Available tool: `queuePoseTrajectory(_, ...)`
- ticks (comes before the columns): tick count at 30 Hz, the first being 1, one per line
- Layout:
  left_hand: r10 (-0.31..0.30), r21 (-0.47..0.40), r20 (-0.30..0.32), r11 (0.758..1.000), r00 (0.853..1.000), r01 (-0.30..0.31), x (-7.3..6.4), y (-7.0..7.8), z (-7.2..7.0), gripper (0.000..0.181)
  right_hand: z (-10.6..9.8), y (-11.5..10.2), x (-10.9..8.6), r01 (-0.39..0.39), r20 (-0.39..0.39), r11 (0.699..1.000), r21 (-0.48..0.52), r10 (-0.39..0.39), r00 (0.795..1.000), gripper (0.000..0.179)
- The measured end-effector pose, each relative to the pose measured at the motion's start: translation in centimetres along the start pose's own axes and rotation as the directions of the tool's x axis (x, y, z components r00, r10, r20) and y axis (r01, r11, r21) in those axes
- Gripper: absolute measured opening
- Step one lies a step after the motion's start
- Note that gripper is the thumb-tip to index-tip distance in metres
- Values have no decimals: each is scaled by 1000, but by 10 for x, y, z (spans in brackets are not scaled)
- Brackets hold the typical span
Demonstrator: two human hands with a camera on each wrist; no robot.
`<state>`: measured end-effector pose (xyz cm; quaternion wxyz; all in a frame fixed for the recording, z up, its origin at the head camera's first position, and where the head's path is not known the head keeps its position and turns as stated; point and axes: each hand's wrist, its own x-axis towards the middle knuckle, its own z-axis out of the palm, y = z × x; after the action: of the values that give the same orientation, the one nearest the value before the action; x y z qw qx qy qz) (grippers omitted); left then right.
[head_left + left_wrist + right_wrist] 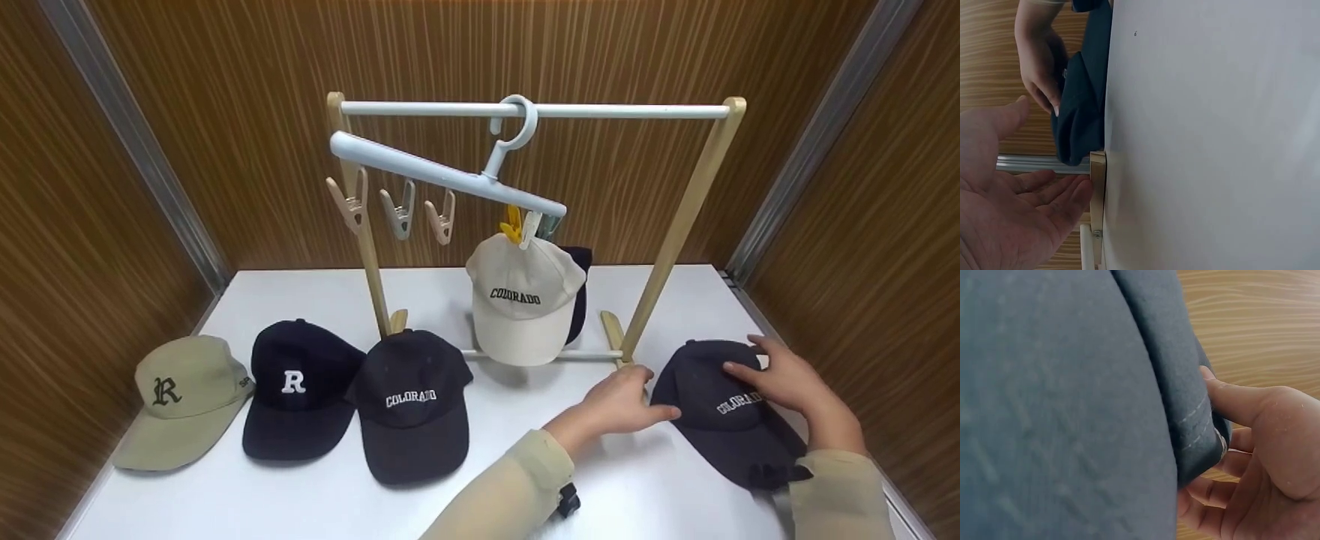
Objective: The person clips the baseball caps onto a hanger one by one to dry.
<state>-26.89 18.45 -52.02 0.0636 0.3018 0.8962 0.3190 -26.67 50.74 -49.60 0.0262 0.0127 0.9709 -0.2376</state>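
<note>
A dark cap [712, 394] lettered COLORADO lies on the white table at the right, its brim toward the front. My right hand [795, 382] holds it by the crown's right side, the thumb on the near face and the fingers partly hidden behind the edge. In the right wrist view, that thumb [1241, 402] presses the fabric of the dark cap [1072, 410], which fills the left half. My left hand [619, 401] is beside the cap's left side, thumb stretched toward it. In the left wrist view, the left palm [1010, 219] faces up with its fingers extended and nothing in them.
A wood-and-white rack [637, 112] stands at the back. Its tilted pale blue hanger [442, 174] carries several clips, with a cream cap [525, 281] clipped at the low end and a dark cap [579, 300] behind. Khaki [187, 375], navy [300, 375] and black [412, 405] caps lie left.
</note>
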Motion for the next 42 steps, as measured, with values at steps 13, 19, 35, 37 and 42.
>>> queuePoseTrajectory(13, 16, -46, 4, 999, 1000, -16, -1, -1, -1, 61, 5, -16, 2, 16, 41, 1000, -3, -16, 999, 97)
queuePoseTrajectory(19, 20, -32, 0, 999, 1000, -20, 0, -1, 0, 60, 8, -20, 3, 28, 54, 999, 30, -30, 998, 96)
queuePoseTrajectory(35, 27, -97, 2, 995, 1000, -27, 3, -5, 1, 57, 14, -27, 6, 60, 23, 997, 51, -61, 998, 88)
queuePoseTrajectory(37, 23, -115, -7, 993, 1000, -24, 4, -6, 2, 57, 15, -28, 6, 61, 17, 997, 54, -62, 998, 88)
queuePoseTrajectory(42, -9, -158, -23, 987, 1000, 6, 6, -9, 4, 63, 16, -29, 6, 76, 4, 995, 62, -76, 997, 86)
